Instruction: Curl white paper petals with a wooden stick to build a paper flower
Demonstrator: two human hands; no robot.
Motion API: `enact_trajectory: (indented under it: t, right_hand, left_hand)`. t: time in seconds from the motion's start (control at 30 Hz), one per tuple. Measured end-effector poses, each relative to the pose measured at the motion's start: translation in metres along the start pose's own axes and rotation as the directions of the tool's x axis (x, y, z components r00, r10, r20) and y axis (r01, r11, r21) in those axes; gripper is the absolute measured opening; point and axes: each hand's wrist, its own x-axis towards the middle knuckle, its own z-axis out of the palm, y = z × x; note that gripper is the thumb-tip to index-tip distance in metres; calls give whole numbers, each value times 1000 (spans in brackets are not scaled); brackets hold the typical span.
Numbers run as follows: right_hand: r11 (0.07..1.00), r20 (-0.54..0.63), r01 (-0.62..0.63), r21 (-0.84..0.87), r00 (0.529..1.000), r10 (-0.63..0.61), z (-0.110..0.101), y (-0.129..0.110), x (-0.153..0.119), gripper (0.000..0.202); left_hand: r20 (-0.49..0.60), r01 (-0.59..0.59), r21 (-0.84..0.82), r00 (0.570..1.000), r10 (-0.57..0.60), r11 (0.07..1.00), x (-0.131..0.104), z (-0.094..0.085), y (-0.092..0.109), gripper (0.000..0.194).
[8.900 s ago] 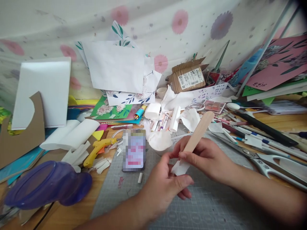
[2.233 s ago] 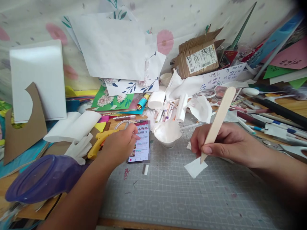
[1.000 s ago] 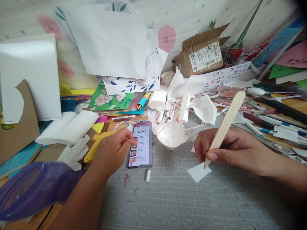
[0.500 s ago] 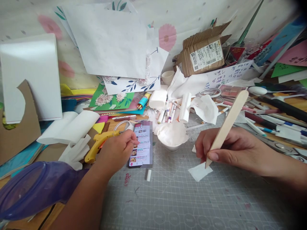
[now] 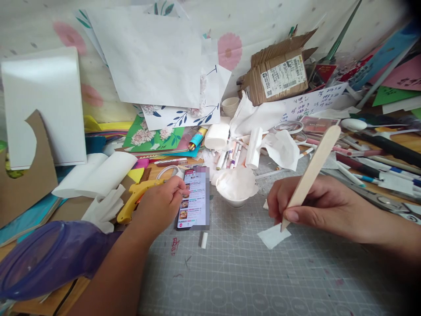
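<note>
A grey gridded cutting mat [image 5: 243, 272] covers the near middle of a wooden desk [image 5: 77, 287], and the two hands stand well apart over it. On the mat, just in front of the right hand [image 5: 319, 210], lies a small piece of white paper [image 5: 271, 235]. That hand pinches a flat wooden stick [image 5: 311, 177] between thumb and fingers, slanted like a pen, its lower tip at the paper's edge and its rounded end up to the right. Left of the paper, a short white cylinder [image 5: 204, 240] sits below a phone [image 5: 194, 204] with a lit screen, partly blurred out. The left hand [image 5: 161, 202] is loosely curled at the phone's left edge, fingertips over the screen; whether they touch it, or whether anything is under the palm, I cannot tell. A yellow glue gun [image 5: 134, 192] lies partly behind that hand, and a purple translucent object [image 5: 49, 259] is farther left. Between the hands and a little beyond stands a white bowl [image 5: 237, 188], with markers [image 5: 232, 156] behind it. Farther back are a torn-open cardboard box [image 5: 279, 72] and a large white sheet [image 5: 151, 57], against a pale flowered curtain [image 5: 230, 17].
</note>
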Motion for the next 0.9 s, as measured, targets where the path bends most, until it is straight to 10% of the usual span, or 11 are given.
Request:
enact_trajectory:
  t: [0.47,0.9]
  right_hand:
    - [1000,5,-8,-27,1000,8,1,0,-2,25]
    - [999,-20,-18,-29,1000,18,1,0,-1,21]
  left_hand:
    - [-117,-30,-42,993,25,999,-6,-3,1,17]
    - [110,-115,26,988,111,993,-8,-6,3,23]
